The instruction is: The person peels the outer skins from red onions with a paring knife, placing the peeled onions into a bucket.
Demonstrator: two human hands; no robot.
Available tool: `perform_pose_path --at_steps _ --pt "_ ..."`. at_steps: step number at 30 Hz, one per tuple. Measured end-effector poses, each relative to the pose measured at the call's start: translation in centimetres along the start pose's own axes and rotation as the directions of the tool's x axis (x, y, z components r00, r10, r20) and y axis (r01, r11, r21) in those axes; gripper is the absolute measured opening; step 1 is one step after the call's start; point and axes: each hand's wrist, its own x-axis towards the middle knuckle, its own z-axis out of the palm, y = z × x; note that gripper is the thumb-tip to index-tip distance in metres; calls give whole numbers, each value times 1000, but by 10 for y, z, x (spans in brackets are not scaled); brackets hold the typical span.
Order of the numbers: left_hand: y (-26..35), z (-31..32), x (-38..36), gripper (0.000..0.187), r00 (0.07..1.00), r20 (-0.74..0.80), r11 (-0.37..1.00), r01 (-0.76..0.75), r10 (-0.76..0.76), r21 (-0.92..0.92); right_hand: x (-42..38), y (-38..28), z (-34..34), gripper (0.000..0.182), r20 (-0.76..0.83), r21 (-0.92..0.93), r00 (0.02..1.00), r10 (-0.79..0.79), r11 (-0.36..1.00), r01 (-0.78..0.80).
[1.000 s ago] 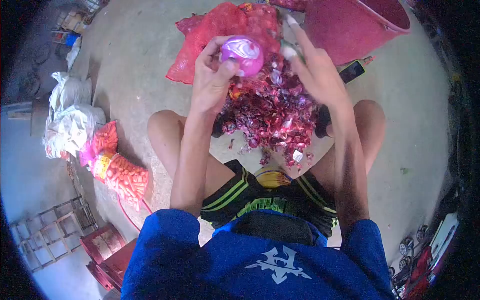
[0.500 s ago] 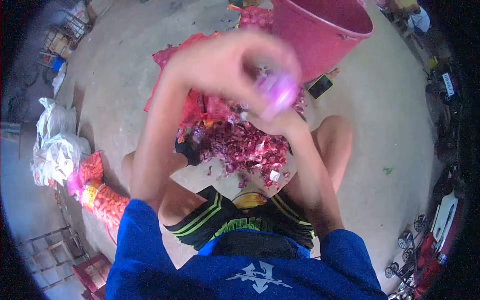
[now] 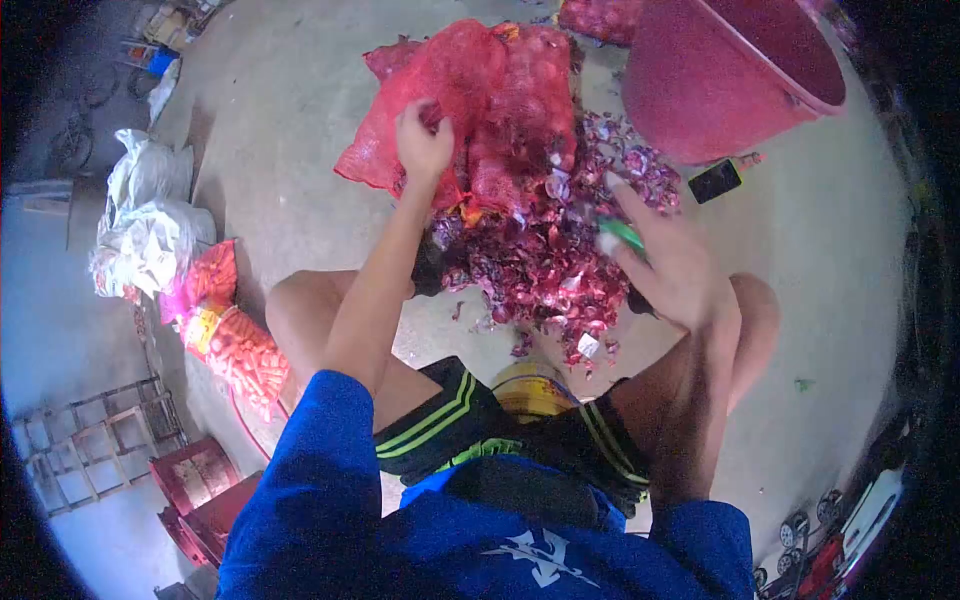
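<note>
My left hand [image 3: 424, 148] is at the left part of a red mesh sack [image 3: 455, 75], its fingers curled round a dark red onion [image 3: 430, 116]. More onions [image 3: 525, 100] show through the netting. Over the right side of a heap of onion skins [image 3: 540, 265], my right hand [image 3: 672, 262] is blurred, with thumb and fingers apart around a small green tool [image 3: 622, 232]. The tool's kind is too smeared to make out. Purple and dark red skins spread between my feet and up to the sack.
A big red tub [image 3: 700, 90] stands at the upper right, a phone [image 3: 715, 181] lying below it. Another onion sack [image 3: 600, 18] is behind. White sacks [image 3: 155, 225] and a bag of orange produce [image 3: 240, 350] sit at left. A yellow container [image 3: 530, 390] is between my thighs.
My hands were together in front of me around a shiny purple onion; now they are apart, and that onion is gone from them. My left hand has moved down to the sack, my right rightward.
</note>
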Motion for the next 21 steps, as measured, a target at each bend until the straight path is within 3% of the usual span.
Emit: perform_pose_path --at_steps 4,5,6,7,8,9,10,11,12,13,14,15,16,17,18,19,20,21 --pt "-89 22 -8 38 990 16 990 137 -137 -8 8 -3 -3 66 40 59 997 70 996 -72" --pt "-136 48 -2 33 942 317 990 131 -109 -50 13 -5 -6 66 48 58 997 66 996 -69" --pt "-164 67 8 30 809 585 986 135 -55 -95 19 -11 -12 67 139 31 971 197 979 -203" --pt "-167 76 18 30 811 582 985 141 -58 -97 22 -12 -14 67 223 -9 919 325 944 -331" --pt "-170 88 30 29 795 606 995 -34 -28 91 21 -4 -6 74 116 -26 963 244 970 -242" --pt "-174 99 42 29 773 635 939 -213 -7 269 26 -8 -11 74 116 -31 963 242 970 -240" --pt "-196 114 68 29 772 635 941 -206 -12 268 34 -19 -23 75 189 -98 929 318 948 -304" --pt "-230 131 105 29 427 891 681 -699 153 218 40 -23 -30 75 258 -166 882 394 917 -362" --pt "-251 148 125 36 -27 994 259 -964 104 -53 44 -19 -30 71 312 -214 836 452 890 -402" --pt "-241 152 117 36 -38 993 259 -964 111 -66 50 -17 -32 71 313 -216 829 463 885 -413" --pt "-227 155 98 28 374 914 473 -841 160 261 56 -17 -37 70 349 -217 807 477 879 -425" --pt "-195 158 82 24 719 685 676 -563 117 476 61 -15 -42 68 375 -226 780 500 866 -447" --pt "-164 150 79 24 669 738 650 -601 90 466 62 -10 -45 68 345 -244 769 537 843 -480" --pt "-132 132 82 24 616 785 623 -641 70 448 61 -4 -47 68 323 -172 829 457 890 -423" --pt "-109 122 85 47 515 855 620 -652 -61 437 58 2 -48 68 289 -106 883 371 929 -355" --pt "-136 124 72 47 620 762 680 -641 186 355 54 9 -46 68 251 -132 878 408 913 -386" --pt "-191 135 54 46 383 380 183 -865 842 467 48 16 -39 67 240 -54 902 360 932 -358" --pt "-181 134 53 49 561 665 440 -820 493 366 46 21 -36 67 229 30 927 297 950 -311"
